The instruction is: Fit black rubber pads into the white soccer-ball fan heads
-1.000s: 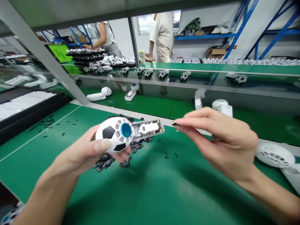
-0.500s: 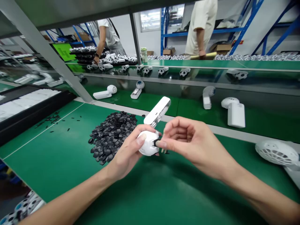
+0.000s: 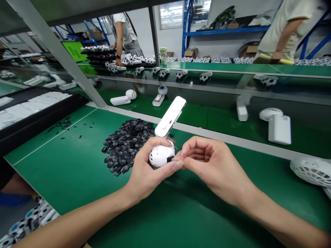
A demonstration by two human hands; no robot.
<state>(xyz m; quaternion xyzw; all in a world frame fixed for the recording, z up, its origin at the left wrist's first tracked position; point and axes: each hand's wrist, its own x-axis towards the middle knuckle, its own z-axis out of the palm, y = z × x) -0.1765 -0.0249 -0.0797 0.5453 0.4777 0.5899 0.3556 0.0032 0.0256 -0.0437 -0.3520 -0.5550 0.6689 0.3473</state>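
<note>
A white handheld fan (image 3: 169, 117) with a ball-shaped, vented head is in my left hand (image 3: 147, 172). Its flat handle points up and away to the right. My left fingers wrap round the head, and the thumb lies along its lower side. A small black plastic piece (image 3: 170, 159) sits against the right side of the head. My right hand (image 3: 209, 158) is closed in a pinch at this piece's edge, its fingertips meeting my left thumb tip; the exact grip is partly hidden. Left of the fan lies a heap of black plastic pieces (image 3: 126, 144).
White fans, such as one fan (image 3: 279, 125) at right, lie on the green conveyor belt (image 3: 201, 119) beyond the bench edge. A slanted metal post (image 3: 64, 58) rises at left beside a black tray (image 3: 38, 127). Another fan head (image 3: 310, 170) is near at right. Two people stand beyond.
The fan head has turned, and my left thumb has moved down and right toward the black piece. My right fingers stay pinched there. The person at back right has moved right.
</note>
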